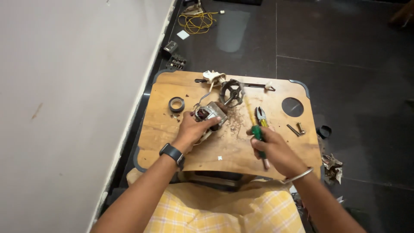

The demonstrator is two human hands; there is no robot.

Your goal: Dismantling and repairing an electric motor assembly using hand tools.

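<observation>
Left hand [194,127] clamped on motor [210,114] at bench [164,129] centre; right hand [271,149] closed round green screwdriver [258,131]. Risk: screwdriver tip slips, gouging windings or fingers; motor could roll toward pliers [261,116].

On the wooden lap table [172,142], the left hand [195,127] grips a small electric motor [210,114] near the middle, while the right hand [272,149] holds a green-handled screwdriver [258,131] beside pliers [261,115] toward the right edge.

Black smartwatch [172,153] on left wrist, metal bangle [298,175] on right, yellow checked garment [224,211].
</observation>
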